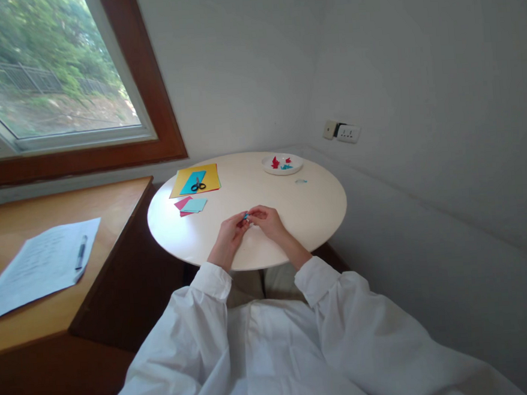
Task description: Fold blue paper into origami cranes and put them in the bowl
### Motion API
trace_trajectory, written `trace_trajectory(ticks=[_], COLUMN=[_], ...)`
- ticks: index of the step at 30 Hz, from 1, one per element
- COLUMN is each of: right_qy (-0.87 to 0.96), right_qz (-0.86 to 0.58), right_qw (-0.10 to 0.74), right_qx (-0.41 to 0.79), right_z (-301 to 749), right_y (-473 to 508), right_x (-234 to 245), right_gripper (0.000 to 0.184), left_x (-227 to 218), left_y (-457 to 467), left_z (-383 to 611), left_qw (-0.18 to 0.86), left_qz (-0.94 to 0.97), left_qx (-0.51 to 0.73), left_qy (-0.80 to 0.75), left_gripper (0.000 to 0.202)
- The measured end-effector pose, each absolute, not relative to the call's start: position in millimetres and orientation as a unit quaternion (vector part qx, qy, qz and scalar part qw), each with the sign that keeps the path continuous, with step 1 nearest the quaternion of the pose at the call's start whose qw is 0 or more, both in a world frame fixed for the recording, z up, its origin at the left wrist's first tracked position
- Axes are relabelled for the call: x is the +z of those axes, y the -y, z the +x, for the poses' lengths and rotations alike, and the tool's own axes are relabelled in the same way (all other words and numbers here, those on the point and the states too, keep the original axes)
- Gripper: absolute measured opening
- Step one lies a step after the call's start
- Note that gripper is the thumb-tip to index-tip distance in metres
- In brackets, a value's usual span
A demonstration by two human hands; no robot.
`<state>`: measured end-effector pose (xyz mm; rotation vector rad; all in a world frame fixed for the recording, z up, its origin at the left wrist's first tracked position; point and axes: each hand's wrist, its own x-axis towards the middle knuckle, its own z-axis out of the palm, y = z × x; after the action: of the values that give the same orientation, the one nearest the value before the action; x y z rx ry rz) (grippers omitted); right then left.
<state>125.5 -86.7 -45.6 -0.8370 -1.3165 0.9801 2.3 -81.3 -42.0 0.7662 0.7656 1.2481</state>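
Between the fingertips of both hands is a small folded piece of blue paper (245, 215), mostly covered by the fingers. My left hand (230, 233) pinches it from the left, and my right hand (267, 220) grips it from the right. Both hands are closed, just above the near part of the round white table (258, 252). To the left of my hands lie several small squares of pale blue and pink paper (194, 206). Beyond my right hand is a small light-blue piece (301, 181), too small to make out.
Black-handled scissors (198, 185) rest on blue and yellow paper sheets (212, 176) at the back left. A white plate (268, 169) holds red and teal folded paper pieces. On the wooden desk (123, 201) at left are a written sheet (37, 261) and a pen (81, 252).
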Motion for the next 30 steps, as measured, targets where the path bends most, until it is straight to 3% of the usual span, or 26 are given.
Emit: trace_trajectory(ticks=[30], right_qy=[0.539], right_qz=[-0.390], right_qw=[0.623], right_qx=[0.411], right_z=[127], right_y=[80], right_x=[-48], right_gripper=[0.025], left_x=[-31], left_y=[97], left_z=[9], left_qw=[0.589], left_qz=[0.384], left_qx=[0.628], left_qy=[-0.334], left_gripper=[0.021])
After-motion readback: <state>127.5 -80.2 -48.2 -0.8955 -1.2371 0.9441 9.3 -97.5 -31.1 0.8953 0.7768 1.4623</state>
